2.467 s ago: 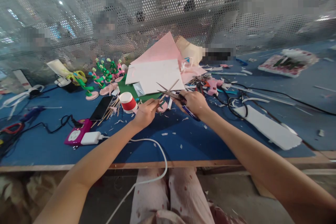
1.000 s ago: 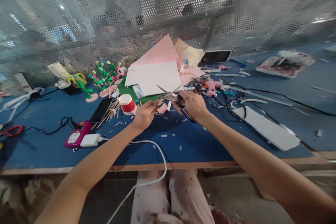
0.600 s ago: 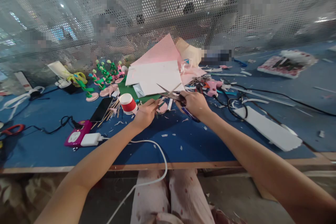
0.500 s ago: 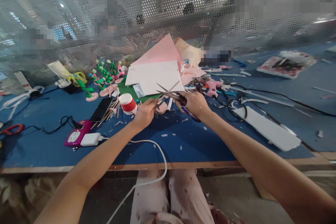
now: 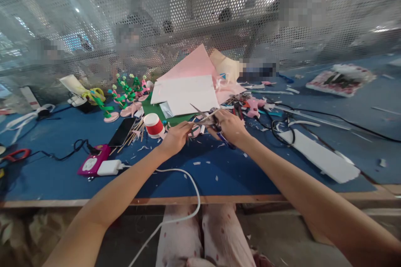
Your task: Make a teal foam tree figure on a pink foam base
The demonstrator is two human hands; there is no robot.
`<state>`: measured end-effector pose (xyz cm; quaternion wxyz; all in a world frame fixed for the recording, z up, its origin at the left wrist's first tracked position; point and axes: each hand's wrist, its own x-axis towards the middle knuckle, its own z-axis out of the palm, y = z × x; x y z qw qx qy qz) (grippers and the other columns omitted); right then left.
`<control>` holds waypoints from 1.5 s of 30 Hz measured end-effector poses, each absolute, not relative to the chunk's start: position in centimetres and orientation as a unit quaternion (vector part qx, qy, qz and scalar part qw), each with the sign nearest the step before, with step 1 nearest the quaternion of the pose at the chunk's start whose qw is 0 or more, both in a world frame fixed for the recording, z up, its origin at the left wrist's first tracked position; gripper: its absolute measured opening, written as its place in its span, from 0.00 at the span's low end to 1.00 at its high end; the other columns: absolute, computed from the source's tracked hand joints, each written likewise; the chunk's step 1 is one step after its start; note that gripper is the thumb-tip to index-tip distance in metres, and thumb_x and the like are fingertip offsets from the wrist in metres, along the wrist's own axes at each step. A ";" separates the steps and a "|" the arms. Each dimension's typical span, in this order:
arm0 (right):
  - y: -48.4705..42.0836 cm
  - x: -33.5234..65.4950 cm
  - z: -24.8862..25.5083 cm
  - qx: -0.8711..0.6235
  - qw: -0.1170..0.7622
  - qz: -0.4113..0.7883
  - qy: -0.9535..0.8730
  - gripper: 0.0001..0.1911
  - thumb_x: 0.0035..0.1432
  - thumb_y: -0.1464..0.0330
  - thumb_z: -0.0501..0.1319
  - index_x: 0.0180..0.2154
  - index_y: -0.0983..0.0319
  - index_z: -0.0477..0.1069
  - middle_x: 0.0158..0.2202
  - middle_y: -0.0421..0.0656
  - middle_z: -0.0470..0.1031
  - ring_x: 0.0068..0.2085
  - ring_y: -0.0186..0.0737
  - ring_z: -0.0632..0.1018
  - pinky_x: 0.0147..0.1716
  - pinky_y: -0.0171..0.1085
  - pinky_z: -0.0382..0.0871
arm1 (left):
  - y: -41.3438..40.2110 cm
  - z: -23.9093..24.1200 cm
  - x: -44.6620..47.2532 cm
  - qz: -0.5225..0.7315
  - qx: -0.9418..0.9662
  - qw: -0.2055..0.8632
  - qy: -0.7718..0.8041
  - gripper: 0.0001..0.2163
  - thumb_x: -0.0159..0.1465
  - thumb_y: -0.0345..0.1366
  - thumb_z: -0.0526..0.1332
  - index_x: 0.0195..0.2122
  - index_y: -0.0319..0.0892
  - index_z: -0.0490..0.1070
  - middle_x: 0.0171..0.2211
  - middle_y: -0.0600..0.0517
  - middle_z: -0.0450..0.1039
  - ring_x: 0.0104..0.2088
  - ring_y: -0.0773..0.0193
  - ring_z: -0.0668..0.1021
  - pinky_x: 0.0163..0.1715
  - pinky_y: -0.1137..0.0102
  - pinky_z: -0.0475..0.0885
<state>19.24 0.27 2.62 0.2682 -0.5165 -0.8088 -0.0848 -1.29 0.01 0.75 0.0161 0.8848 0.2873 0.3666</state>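
Note:
My right hand [image 5: 229,125] grips a pair of scissors [image 5: 205,115] whose blades point left and up, slightly parted. My left hand [image 5: 175,136] pinches a thin wooden stick [image 5: 203,119] that runs up to the right between the blades. Both hands hover just above the blue table [image 5: 188,167], close together. A red and white tape roll [image 5: 153,125] lies just left of my left hand. Behind the hands lie white foam sheets [image 5: 188,91] and pink sheets [image 5: 194,63] on a green sheet.
Small green and pink craft figures [image 5: 123,91] stand at the back left. A dark phone [image 5: 123,131], loose sticks, a pink device [image 5: 92,164] and a white charger [image 5: 109,167] with cable lie left. A pink glue gun [image 5: 253,106], black cables and a white foam strip [image 5: 319,156] lie right. Scraps litter the table.
The scissor blades have closed in from a wider spread, and the stick now lies between them. Both hands sit slightly lower in view as the camera tipped.

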 end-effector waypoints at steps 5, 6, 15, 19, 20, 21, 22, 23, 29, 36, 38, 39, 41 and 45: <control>0.3 19.4 2.9 -0.552 0.238 -0.080 -0.795 0.07 0.49 0.66 0.53 0.27 0.62 0.66 0.25 0.45 0.73 0.29 0.40 0.73 0.26 0.33 0.58 | 0.1 1.0 -1.4 0.363 0.881 0.039 0.301 0.15 0.60 0.20 0.48 0.44 0.37 0.68 0.27 0.53 0.67 0.22 0.72 0.69 0.25 0.76 0.69; 0.3 19.5 3.1 -0.561 0.229 -0.081 -0.792 0.08 0.49 0.65 0.53 0.26 0.62 0.66 0.24 0.45 0.73 0.28 0.40 0.73 0.25 0.33 0.57 | 0.1 1.0 -1.4 0.363 0.878 0.034 0.309 0.15 0.60 0.21 0.48 0.44 0.37 0.68 0.26 0.53 0.66 0.22 0.72 0.69 0.25 0.75 0.69; -0.2 18.7 3.6 -0.595 0.215 -0.082 -0.770 0.14 0.50 0.62 0.53 0.30 0.65 0.71 0.26 0.49 0.76 0.28 0.43 0.75 0.25 0.34 0.57 | -0.3 0.6 -1.5 0.431 0.820 -0.175 0.333 0.14 0.64 0.30 0.50 0.50 0.38 0.65 0.33 0.47 0.72 0.33 0.66 0.76 0.34 0.73 0.72; -0.3 18.6 3.5 -0.599 0.225 -0.082 -0.764 0.14 0.50 0.61 0.53 0.29 0.63 0.71 0.26 0.48 0.76 0.28 0.42 0.75 0.25 0.34 0.56 | -0.4 0.9 -1.6 0.423 0.809 -0.256 0.317 0.11 0.64 0.32 0.52 0.45 0.38 0.69 0.27 0.51 0.72 0.27 0.69 0.75 0.26 0.77 0.70; -0.3 18.6 3.4 -0.602 0.223 -0.080 -0.762 0.13 0.50 0.61 0.53 0.29 0.63 0.70 0.26 0.48 0.76 0.28 0.42 0.75 0.24 0.34 0.56 | -0.4 0.9 -1.6 0.411 0.815 -0.257 0.318 0.11 0.64 0.31 0.52 0.44 0.37 0.69 0.26 0.51 0.72 0.26 0.70 0.75 0.25 0.78 0.69; -0.4 18.5 3.4 -0.606 0.220 -0.075 -0.761 0.12 0.50 0.62 0.53 0.29 0.62 0.70 0.26 0.47 0.76 0.28 0.42 0.74 0.24 0.33 0.55 | -0.4 0.9 -1.6 0.399 0.822 -0.250 0.319 0.11 0.65 0.31 0.51 0.44 0.37 0.69 0.26 0.51 0.71 0.26 0.70 0.75 0.25 0.78 0.69; -0.5 18.4 3.4 -0.606 0.217 -0.070 -0.762 0.11 0.50 0.63 0.53 0.29 0.62 0.69 0.26 0.47 0.76 0.28 0.41 0.74 0.24 0.33 0.55 | -0.4 0.9 -1.6 0.388 0.831 -0.237 0.320 0.12 0.65 0.31 0.50 0.45 0.36 0.69 0.26 0.51 0.71 0.26 0.70 0.75 0.25 0.78 0.70; -0.6 18.4 3.4 -0.603 0.217 -0.065 -0.765 0.10 0.50 0.64 0.53 0.29 0.62 0.69 0.27 0.47 0.75 0.28 0.41 0.74 0.24 0.33 0.55 | -0.4 0.8 -1.6 0.381 0.839 -0.220 0.319 0.12 0.65 0.31 0.49 0.45 0.36 0.69 0.26 0.51 0.71 0.26 0.70 0.75 0.25 0.78 0.70; -0.7 18.2 3.2 -0.555 0.242 -0.062 -0.793 0.13 0.48 0.68 0.53 0.37 0.67 0.66 0.34 0.52 0.74 0.34 0.42 0.74 0.29 0.33 0.59 | -0.2 0.5 -1.6 0.371 0.868 -0.137 0.300 0.14 0.65 0.28 0.47 0.46 0.36 0.68 0.29 0.49 0.71 0.28 0.69 0.76 0.26 0.76 0.73; -0.1 18.8 3.4 -0.584 0.216 -0.061 -0.780 0.08 0.49 0.67 0.53 0.30 0.63 0.68 0.28 0.47 0.75 0.29 0.40 0.73 0.26 0.33 0.56 | 0.0 0.5 -1.6 0.364 0.870 -0.099 0.317 0.15 0.64 0.27 0.46 0.47 0.37 0.68 0.30 0.48 0.71 0.28 0.68 0.76 0.29 0.74 0.74; -0.1 18.8 3.5 -0.594 0.208 -0.065 -0.774 0.10 0.49 0.64 0.53 0.29 0.63 0.69 0.26 0.47 0.75 0.29 0.41 0.74 0.25 0.33 0.55 | 0.0 0.4 -1.6 0.368 0.863 -0.109 0.328 0.15 0.64 0.27 0.47 0.47 0.37 0.68 0.31 0.48 0.72 0.27 0.68 0.75 0.27 0.75 0.73; -0.2 18.8 3.6 -0.595 0.205 -0.067 -0.774 0.11 0.50 0.64 0.53 0.29 0.63 0.69 0.25 0.47 0.75 0.28 0.42 0.74 0.25 0.34 0.55 | 0.0 0.3 -1.6 0.369 0.860 -0.119 0.331 0.15 0.64 0.27 0.47 0.47 0.36 0.68 0.31 0.47 0.72 0.27 0.68 0.75 0.26 0.75 0.72; -0.2 18.7 3.6 -0.592 0.204 -0.073 -0.776 0.13 0.50 0.62 0.52 0.29 0.63 0.70 0.25 0.47 0.76 0.28 0.42 0.74 0.25 0.34 0.55 | -0.1 0.2 -1.6 0.367 0.855 -0.142 0.337 0.15 0.64 0.27 0.46 0.47 0.37 0.68 0.32 0.47 0.72 0.28 0.68 0.75 0.27 0.75 0.72; -0.4 18.6 3.7 -0.594 0.210 -0.081 -0.773 0.14 0.50 0.62 0.52 0.30 0.63 0.71 0.26 0.47 0.76 0.28 0.41 0.74 0.24 0.34 0.55 | -0.3 0.1 -1.6 0.385 0.833 -0.182 0.352 0.15 0.65 0.31 0.47 0.49 0.38 0.67 0.32 0.47 0.72 0.31 0.66 0.76 0.31 0.73 0.72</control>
